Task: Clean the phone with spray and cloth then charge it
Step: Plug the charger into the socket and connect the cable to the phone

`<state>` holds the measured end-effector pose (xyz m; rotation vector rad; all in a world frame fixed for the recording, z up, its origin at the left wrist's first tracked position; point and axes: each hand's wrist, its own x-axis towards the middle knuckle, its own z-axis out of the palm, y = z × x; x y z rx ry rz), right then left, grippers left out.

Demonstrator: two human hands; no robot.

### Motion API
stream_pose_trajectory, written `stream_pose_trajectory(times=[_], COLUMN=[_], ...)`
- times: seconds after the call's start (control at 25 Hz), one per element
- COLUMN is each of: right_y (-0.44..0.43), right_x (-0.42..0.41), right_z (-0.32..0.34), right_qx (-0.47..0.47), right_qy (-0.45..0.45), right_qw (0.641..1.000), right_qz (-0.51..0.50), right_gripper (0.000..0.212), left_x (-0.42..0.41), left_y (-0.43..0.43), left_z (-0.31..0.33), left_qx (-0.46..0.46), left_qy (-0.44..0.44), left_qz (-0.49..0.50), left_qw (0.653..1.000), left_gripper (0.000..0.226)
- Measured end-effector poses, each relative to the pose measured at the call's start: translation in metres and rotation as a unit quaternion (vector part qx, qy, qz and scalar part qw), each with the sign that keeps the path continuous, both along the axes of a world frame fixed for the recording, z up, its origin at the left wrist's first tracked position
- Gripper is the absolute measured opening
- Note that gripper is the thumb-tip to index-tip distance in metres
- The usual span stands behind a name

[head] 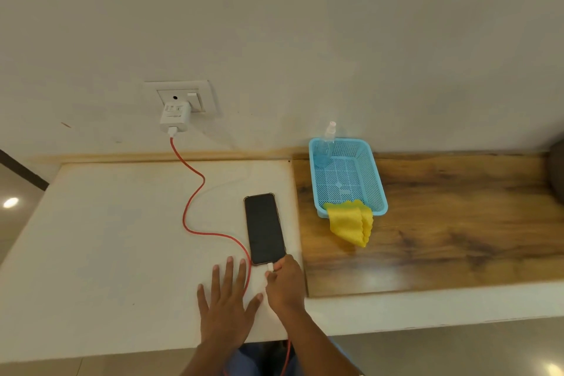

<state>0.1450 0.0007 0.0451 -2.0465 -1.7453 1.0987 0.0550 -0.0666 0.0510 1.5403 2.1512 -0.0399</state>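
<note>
A black phone [265,228] lies screen up on the white counter [122,238]. My right hand [285,284] pinches the white plug of the red charging cable [195,192] at the phone's near end. My left hand [227,305] rests flat on the counter, fingers spread, just left of the plug. The cable runs up to a white charger [174,119] in the wall socket [183,98]. A clear spray bottle [326,143] stands in the far corner of a blue basket [377,183]. A yellow cloth [351,221] hangs over the basket's near rim.
The basket stands on a wooden board [442,223] to the right of the white counter. The wall rises directly behind both. The counter's front edge runs near my wrists, and part of the cable drops below it.
</note>
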Motion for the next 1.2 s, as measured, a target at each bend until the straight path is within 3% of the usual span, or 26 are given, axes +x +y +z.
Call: stream_pose_trajectory(times=[0.12, 0.24, 0.44, 0.6, 0.76, 0.92, 1.2], right_y=[-0.007, -0.019, -0.025, -0.023, -0.023, -0.023, -0.023], right_x=[0.003, 0.014, 0.030, 0.031, 0.032, 0.033, 0.034], right_z=[-0.001, 0.002, 0.001, -0.002, -0.003, -0.005, -0.006], right_qx=[0.088, 0.157, 0.147, 0.129, 0.128, 0.117, 0.126], right_qy=[-0.197, -0.259, -0.272, -0.272, -0.260, -0.253, -0.252], right_qw=[0.969, 0.940, 0.938, 0.942, 0.945, 0.948, 0.944], right_qz=[0.119, 0.154, 0.155, 0.148, 0.151, 0.152, 0.172], right_gripper=[0.039, 0.053, 0.065, 0.080, 0.081, 0.081, 0.072], left_x=[-0.003, -0.005, -0.006, -0.002, -0.005, -0.008, -0.012], left_y=[0.001, 0.002, 0.000, -0.003, -0.002, 0.000, 0.003], left_z=[-0.002, -0.020, -0.023, -0.009, -0.007, -0.016, -0.025], left_qx=[-0.017, -0.028, -0.006, 0.025, 0.081, 0.032, -0.038], left_qy=[0.001, 0.048, 0.051, 0.003, 0.007, 0.022, 0.042], left_qz=[0.006, 0.001, -0.001, 0.024, 0.020, -0.001, -0.016], left_qw=[1.000, 0.998, 0.999, 0.999, 0.996, 0.999, 0.998], left_gripper=[0.078, 0.105, 0.100, 0.076, 0.067, 0.074, 0.107])
